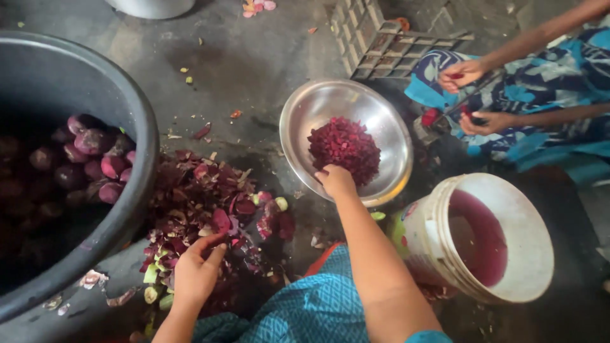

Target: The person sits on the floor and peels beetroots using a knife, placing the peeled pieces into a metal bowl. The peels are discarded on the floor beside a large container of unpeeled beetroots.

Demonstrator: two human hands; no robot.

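Both forearms bare to the elbow — left hand (pixel 194 273), right hand (pixel 335 180). Teal garment (pixel 311 308) with a fine pale pattern — brighter blue sleeve edge (pixel 429 336) by the right elbow.

One steel bowl (pixel 298 121), one bucket (pixel 527 254), one tub (pixel 136 114), perhaps four hands.

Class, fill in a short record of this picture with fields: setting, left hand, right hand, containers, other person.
setting: dark floor strewn with beetroot peelings
left hand: left hand open, fingers on the peelings
right hand: right hand reaching into a steel bowl, at the chopped beetroot
containers: large dark tub holding whole beetroots; white bucket stained pink inside
other person: two hands at upper right, handling something small
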